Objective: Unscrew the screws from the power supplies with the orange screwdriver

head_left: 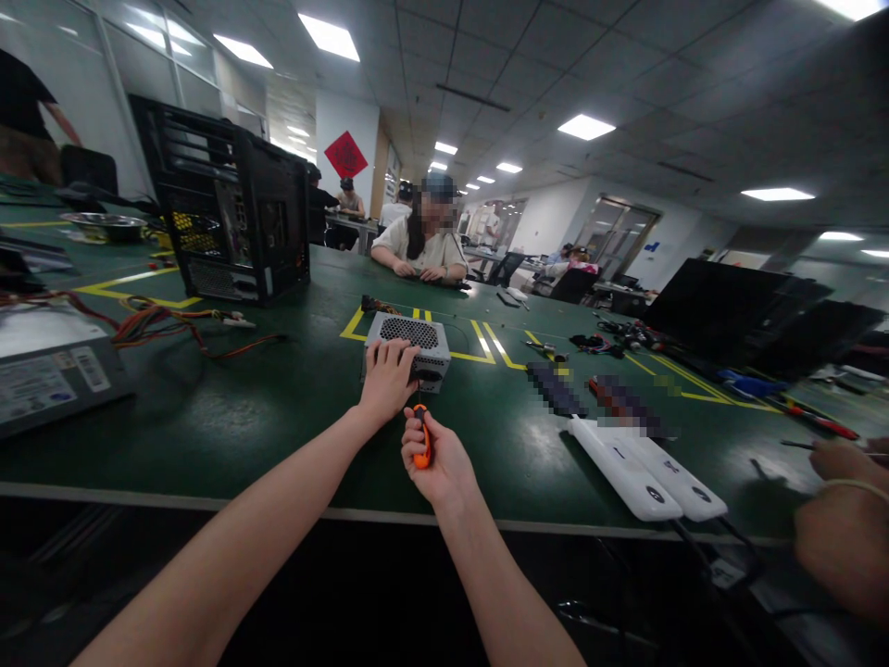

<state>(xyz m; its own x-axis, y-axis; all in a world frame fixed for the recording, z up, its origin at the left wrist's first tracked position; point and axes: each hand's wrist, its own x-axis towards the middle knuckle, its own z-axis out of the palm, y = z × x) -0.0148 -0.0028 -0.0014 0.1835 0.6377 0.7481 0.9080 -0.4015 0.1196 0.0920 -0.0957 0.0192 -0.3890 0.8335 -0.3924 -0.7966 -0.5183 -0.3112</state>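
A grey computer power supply unit [433, 339] sits on the green table in front of me, its perforated grille facing up. My left hand [384, 378] lies over its near left part, with the fingers bent across the top and the thumb by the near side. In my right hand [443, 460] is a screwdriver [421, 452] with an orange and black handle, gripped in closed fingers. Its shaft points away from me towards the near face of the unit, beside the socket. Whether the tip touches a screw is hidden.
An open black computer case [240, 208] stands back left. Nearer left lie another power supply [52, 357] and loose cables [156, 320]. Two white devices [635, 472] lie right, below black monitors [729, 310]. A person [423, 245] sits opposite; another person's hands [847, 491] are far right.
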